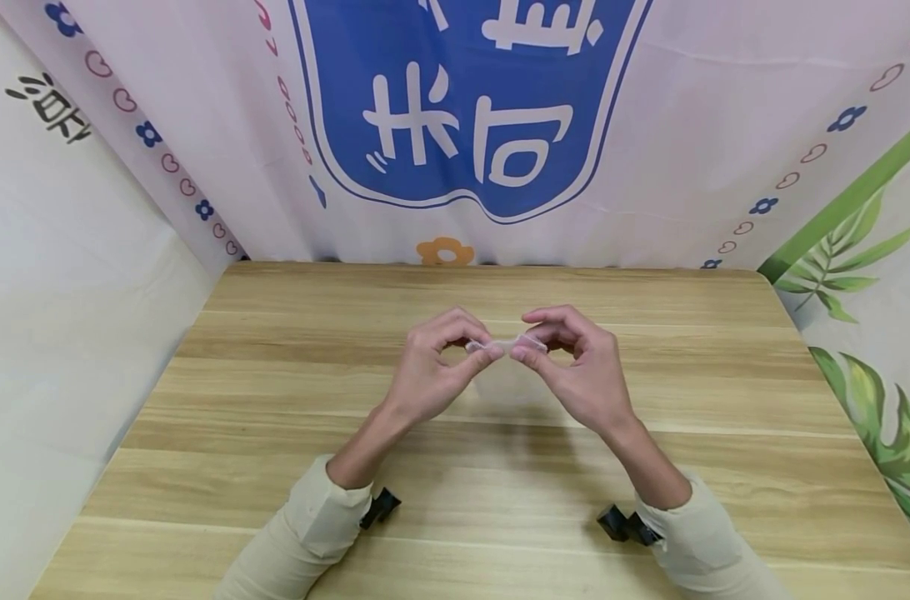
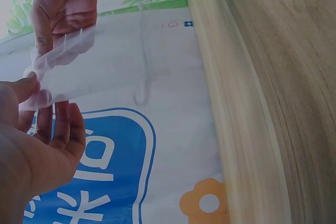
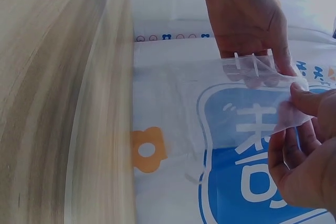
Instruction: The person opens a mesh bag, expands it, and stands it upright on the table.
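Plastic bag [image 2: 105,72], held in the air above the wood-grain surface [image 1: 275,433], between both hands. Left hand [image 1: 432,367]: thumb and fingers closed in a pinch on one side of its gathered edge. Right hand [image 1: 586,367]: likewise pinching the other side, close by.

Head view: little more than a crumpled whitish strip at the fingers. Wrist views: a broad, roughly rectangular sheet, thin and see-through; in the right wrist view the blue emblem [image 3: 247,182] on the backdrop [image 3: 163,82] looks paler through it. Short, slim white strips stand along one edge; possibly stiff plastic, too blurred to be sure. Sleeves [image 1: 305,521] and black wrist mounts [image 1: 380,507] show only in head view.
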`<state>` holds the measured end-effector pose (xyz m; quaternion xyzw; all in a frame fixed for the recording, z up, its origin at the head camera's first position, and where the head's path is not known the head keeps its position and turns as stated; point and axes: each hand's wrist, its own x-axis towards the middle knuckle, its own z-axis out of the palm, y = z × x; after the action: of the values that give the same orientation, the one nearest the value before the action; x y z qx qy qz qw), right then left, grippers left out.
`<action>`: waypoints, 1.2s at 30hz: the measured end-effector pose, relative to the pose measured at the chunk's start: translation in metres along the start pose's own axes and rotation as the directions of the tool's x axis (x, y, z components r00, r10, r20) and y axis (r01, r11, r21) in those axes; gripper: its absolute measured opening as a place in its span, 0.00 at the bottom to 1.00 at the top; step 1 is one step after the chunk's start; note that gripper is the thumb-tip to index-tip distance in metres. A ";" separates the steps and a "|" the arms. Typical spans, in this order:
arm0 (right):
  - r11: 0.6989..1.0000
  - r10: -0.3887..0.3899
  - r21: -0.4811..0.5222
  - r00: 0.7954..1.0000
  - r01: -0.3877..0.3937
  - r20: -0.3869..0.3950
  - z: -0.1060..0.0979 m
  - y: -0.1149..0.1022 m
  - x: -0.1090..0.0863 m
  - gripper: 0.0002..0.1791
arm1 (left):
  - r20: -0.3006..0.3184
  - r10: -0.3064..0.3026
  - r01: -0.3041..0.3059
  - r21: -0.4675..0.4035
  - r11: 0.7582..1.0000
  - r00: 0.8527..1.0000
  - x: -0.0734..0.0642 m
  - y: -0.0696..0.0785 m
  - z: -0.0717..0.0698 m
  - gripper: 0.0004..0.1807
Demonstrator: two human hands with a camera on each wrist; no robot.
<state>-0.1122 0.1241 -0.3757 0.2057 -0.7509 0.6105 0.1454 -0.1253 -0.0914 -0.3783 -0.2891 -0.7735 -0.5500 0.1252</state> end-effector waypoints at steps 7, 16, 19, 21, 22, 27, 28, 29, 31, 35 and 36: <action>1.000 -0.017 0.013 1.000 0.016 0.009 -0.001 -0.001 0.002 0.18 | 0.041 -0.010 0.010 -0.009 1.000 0.999 0.001 0.000 -0.002 0.05; 1.000 -0.023 0.013 0.999 0.023 0.025 -0.002 -0.001 0.001 0.19 | 0.033 -0.016 0.016 -0.012 1.000 0.999 0.000 0.001 -0.003 0.03; 1.000 -0.021 0.014 0.999 0.021 0.026 -0.002 -0.001 0.001 0.20 | 0.020 -0.024 0.024 -0.012 1.000 1.000 -0.001 0.001 -0.002 0.02; 1.000 -0.020 0.015 0.999 0.020 0.024 -0.001 -0.001 0.001 0.21 | 0.010 -0.026 0.026 -0.015 1.000 1.000 -0.001 0.001 -0.001 0.01; 1.000 -0.021 0.015 1.000 0.020 0.023 -0.001 -0.001 0.001 0.21 | 0.004 -0.026 0.026 -0.016 1.000 1.000 -0.001 0.002 -0.001 0.01; 1.000 -0.018 0.008 1.000 0.018 0.005 -0.001 -0.001 0.001 0.22 | -0.021 -0.022 0.021 -0.021 1.000 1.000 -0.001 0.001 0.002 0.02; 1.000 -0.016 0.004 1.000 0.016 -0.001 -0.001 -0.001 0.001 0.22 | -0.023 -0.022 0.021 -0.024 0.999 0.999 -0.001 0.001 0.002 0.02; 1.000 -0.015 -0.002 1.000 0.015 -0.009 -0.001 -0.001 0.001 0.22 | -0.026 -0.021 0.020 -0.028 0.999 0.999 -0.001 0.002 0.002 0.02; 1.000 -0.016 -0.017 0.999 0.016 -0.038 -0.001 0.000 0.002 0.22 | -0.037 -0.024 0.023 -0.036 0.999 0.999 -0.001 0.002 0.002 0.02; 0.998 -0.034 -0.051 0.992 0.028 -0.122 -0.001 -0.001 0.003 0.21 | -0.086 -0.044 0.040 -0.043 0.998 0.995 -0.001 0.002 0.001 0.02; 0.998 -0.042 -0.057 0.990 0.034 -0.136 -0.001 -0.001 0.002 0.20 | -0.099 -0.052 0.048 -0.041 0.998 0.994 -0.001 0.002 0.001 0.02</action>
<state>-0.1140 0.1246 -0.3739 0.1736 -0.7514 0.5997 0.2135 -0.1233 -0.0904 -0.3771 -0.2444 -0.7626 -0.5813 0.1443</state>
